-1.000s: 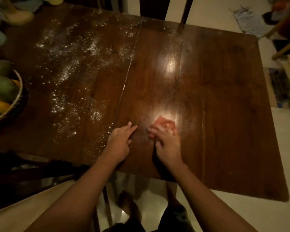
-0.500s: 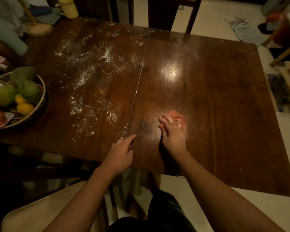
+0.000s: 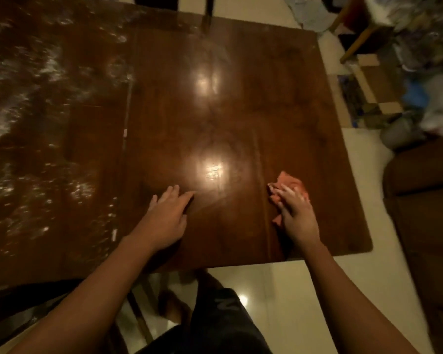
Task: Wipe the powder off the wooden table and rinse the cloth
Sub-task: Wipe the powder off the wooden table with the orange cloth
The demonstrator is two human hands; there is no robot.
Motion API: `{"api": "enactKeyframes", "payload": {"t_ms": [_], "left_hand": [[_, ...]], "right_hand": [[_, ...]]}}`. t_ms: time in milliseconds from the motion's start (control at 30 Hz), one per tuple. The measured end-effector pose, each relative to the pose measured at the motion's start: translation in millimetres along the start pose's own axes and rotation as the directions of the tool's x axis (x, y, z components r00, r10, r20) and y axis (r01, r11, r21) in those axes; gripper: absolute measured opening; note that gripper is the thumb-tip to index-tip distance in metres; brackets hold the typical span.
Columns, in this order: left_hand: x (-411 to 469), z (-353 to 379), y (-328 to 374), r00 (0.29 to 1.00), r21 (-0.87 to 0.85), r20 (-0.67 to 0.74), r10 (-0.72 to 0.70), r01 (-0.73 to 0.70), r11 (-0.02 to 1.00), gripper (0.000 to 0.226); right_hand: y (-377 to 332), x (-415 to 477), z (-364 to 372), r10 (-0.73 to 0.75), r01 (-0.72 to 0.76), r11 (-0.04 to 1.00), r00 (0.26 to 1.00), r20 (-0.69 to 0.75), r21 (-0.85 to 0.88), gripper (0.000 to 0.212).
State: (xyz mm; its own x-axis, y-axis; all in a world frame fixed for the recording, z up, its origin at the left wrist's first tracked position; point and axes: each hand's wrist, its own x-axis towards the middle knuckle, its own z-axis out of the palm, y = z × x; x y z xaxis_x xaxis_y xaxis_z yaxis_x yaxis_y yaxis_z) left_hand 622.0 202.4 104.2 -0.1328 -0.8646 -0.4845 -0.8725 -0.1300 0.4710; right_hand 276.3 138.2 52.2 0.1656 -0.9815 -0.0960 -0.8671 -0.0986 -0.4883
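A dark wooden table (image 3: pixel 241 111) fills the view. White powder (image 3: pixel 23 118) is scattered over its left half, blurred by motion. My right hand (image 3: pixel 296 213) lies flat with straight fingers on a pink cloth (image 3: pixel 289 182), pressing it to the table near the right front corner. Most of the cloth is under the hand. My left hand (image 3: pixel 164 215) rests flat on the bare wood near the front edge, fingers straight, holding nothing.
A seam (image 3: pixel 127 118) runs front to back between the table's two leaves. A chair back (image 3: pixel 207 11) stands at the far edge. Cluttered furniture and bags (image 3: pixel 420 98) crowd the floor at right, and a dark brown seat (image 3: pixel 425 200) stands beside the table's right side.
My right hand has slid the cloth to the right, away from my left hand. The view has swung right, so the fruit basket and mug have left the frame.
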Motion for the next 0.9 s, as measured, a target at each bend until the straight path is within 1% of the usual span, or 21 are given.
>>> {"api": "enactKeyframes", "payload": {"t_ms": [67, 100, 167, 233, 300, 333, 367, 400, 467, 500, 533, 567, 600, 633, 667, 700, 733, 767, 800, 833, 900], "left_hand": [[21, 12, 22, 0.996, 0.139, 0.076, 0.04, -0.05, 0.989, 0.064], [28, 19, 31, 0.993, 0.194, 0.115, 0.038, -0.06, 0.979, 0.067], [37, 32, 45, 0.987, 0.285, 0.161, 0.006, -0.052, 0.957, 0.072], [40, 40, 50, 0.985, 0.328, 0.168, -0.023, -0.034, 0.944, 0.073], [40, 45, 47, 0.984, 0.322, 0.176, -0.029, -0.03, 0.946, 0.072], [40, 46, 44, 0.984, 0.316, 0.176, -0.024, -0.034, 0.948, 0.073], [40, 46, 41, 0.984, 0.308, 0.177, -0.015, -0.041, 0.95, 0.073], [41, 46, 40, 0.983, 0.296, 0.185, -0.007, -0.049, 0.954, 0.074], [42, 45, 37, 0.978, 0.272, 0.208, 0.001, -0.059, 0.96, 0.074], [42, 45, 36, 0.977, 0.269, 0.213, 0.001, -0.06, 0.961, 0.073], [41, 44, 35, 0.977, 0.269, 0.214, 0.001, -0.06, 0.961, 0.073], [41, 44, 33, 0.978, 0.266, 0.209, 0.005, -0.061, 0.962, 0.073], [41, 43, 29, 0.98, 0.252, 0.2, 0.012, -0.063, 0.966, 0.073], [40, 42, 25, 0.982, 0.231, 0.187, 0.021, -0.065, 0.971, 0.072], [39, 41, 18, 0.984, 0.215, 0.175, 0.035, -0.072, 0.974, 0.071], [38, 38, 12, 0.986, 0.207, 0.158, 0.054, -0.086, 0.975, 0.072], [38, 34, 5, 0.988, 0.199, 0.135, 0.075, -0.101, 0.975, 0.074], [37, 30, -3, 0.989, 0.182, 0.109, 0.096, -0.114, 0.977, 0.076], [37, 25, -10, 0.99, 0.158, 0.091, 0.109, -0.122, 0.98, 0.076], [37, 22, -16, 0.989, 0.139, 0.085, 0.117, -0.128, 0.982, 0.074], [36, 18, -22, 0.988, 0.146, 0.098, 0.123, -0.137, 0.98, 0.065]], "right_hand": [[14, -19, -15, 0.053, -0.052, 0.998, 0.996, -0.069, 0.018, 0.045], [16, -31, -20, -0.006, 0.008, 0.999, 0.999, -0.045, 0.039, 0.049], [23, -61, -27, -0.234, 0.225, 0.968, 0.969, 0.079, 0.113, 0.059], [43, -91, -32, -0.388, 0.363, 0.921, 0.889, 0.241, 0.142, 0.072], [67, -105, -40, -0.423, 0.436, 0.898, 0.817, 0.392, 0.059, 0.086], [76, -102, -45, -0.412, 0.448, 0.894, 0.808, 0.421, 0.013, 0.092], [84, -95, -49, -0.377, 0.415, 0.91, 0.833, 0.406, -0.007, 0.094], [88, -85, -52, -0.303, 0.316, 0.949, 0.889, 0.344, 0.017, 0.091], [88, -57, -54, -0.016, -0.003, 0.991, 0.99, 0.137, 0.136, 0.074], [81, -41, -50, 0.135, -0.136, 0.977, 0.991, 0.017, 0.161, 0.062], [72, -24, -43, 0.26, -0.243, 0.958, 0.96, -0.101, 0.151, 0.049], [57, -8, -35, 0.341, -0.323, 0.939, 0.919, -0.198, 0.12, 0.041], [41, 6, -25, 0.364, -0.356, 0.931, 0.892, -0.268, 0.08, 0.038], [23, 18, -16, 0.326, -0.325, 0.944, 0.901, -0.288, 0.053, 0.039], [4, 26, -8, 0.235, -0.233, 0.972, 0.945, -0.228, 0.037, 0.043], [-14, 30, -1, 0.085, -0.083, 0.996, 0.99, -0.11, 0.019, 0.05], [-28, 27, 4, -0.091, 0.091, 0.996, 0.995, 0.03, 0.007, 0.058], [-36, 19, 9, -0.234, 0.235, 0.972, 0.958, 0.164, 0.01, 0.063], [-38, 8, 12, -0.322, 0.328, 0.944, 0.911, 0.256, 0.02, 0.063], [-31, -5, 12, -0.362, 0.372, 0.928, 0.882, 0.303, 0.026, 0.061], [-5, -30, 1, -0.341, 0.355, 0.935, 0.895, 0.287, 0.002, 0.057]]}}
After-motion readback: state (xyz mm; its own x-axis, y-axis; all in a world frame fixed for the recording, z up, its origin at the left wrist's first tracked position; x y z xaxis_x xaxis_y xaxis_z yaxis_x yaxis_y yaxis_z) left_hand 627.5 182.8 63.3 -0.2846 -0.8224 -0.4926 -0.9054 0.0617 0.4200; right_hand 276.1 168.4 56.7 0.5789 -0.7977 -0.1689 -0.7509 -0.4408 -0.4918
